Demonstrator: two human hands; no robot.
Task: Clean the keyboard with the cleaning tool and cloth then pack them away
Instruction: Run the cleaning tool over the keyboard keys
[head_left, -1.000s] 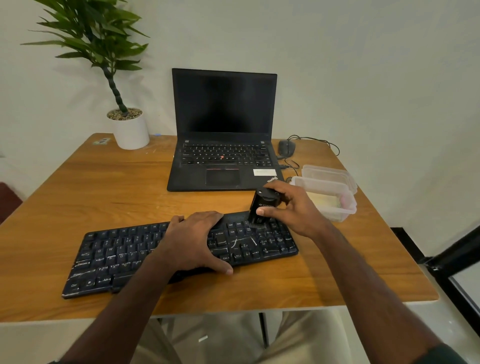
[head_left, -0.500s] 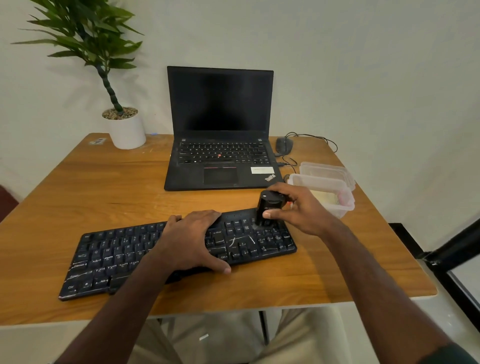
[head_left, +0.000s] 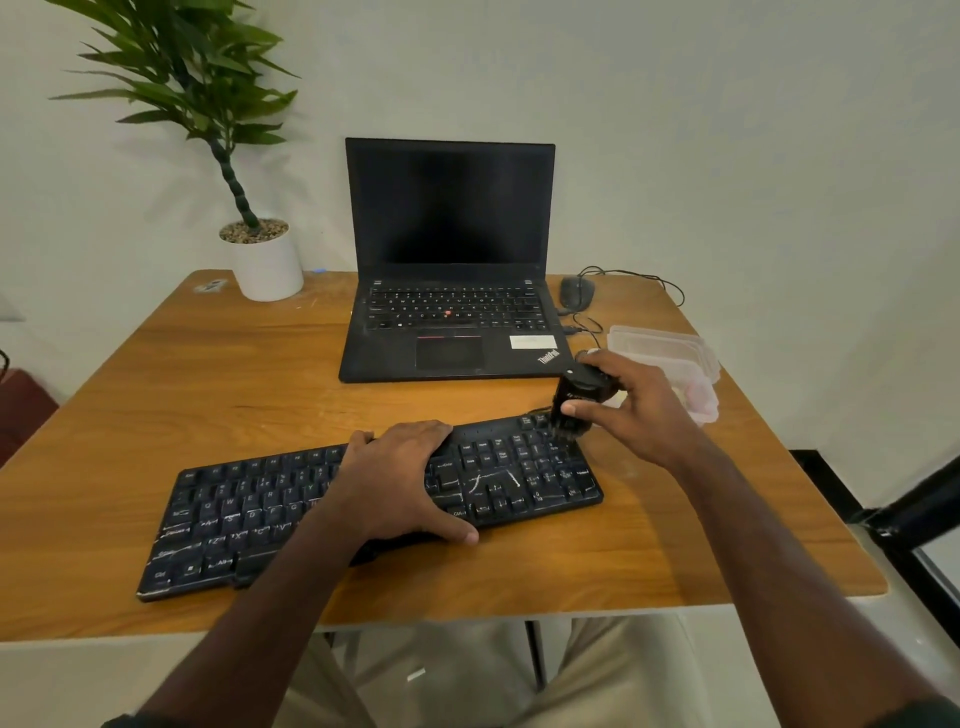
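A black keyboard (head_left: 249, 514) with white streaks on its keys lies slanted across the front of the wooden table (head_left: 208, 395). My left hand (head_left: 400, 478) rests flat on its middle, fingers spread, pressing it down. My right hand (head_left: 634, 410) grips a black cylindrical cleaning tool (head_left: 576, 402), held upright with its lower end on the keys at the keyboard's far right corner. A clear plastic container (head_left: 698, 382) sits just behind my right hand, partly hidden by it. No cloth is visible.
An open black laptop (head_left: 449, 260) stands behind the keyboard. A wired mouse (head_left: 576, 292) and its cable lie to its right. A potted plant in a white pot (head_left: 267, 265) stands at the back left. The table's right edge is close to the container.
My right hand has moved the cleaning tool from the keys left of the number pad rightward and back to the far right corner. My left hand has stayed on the keyboard.
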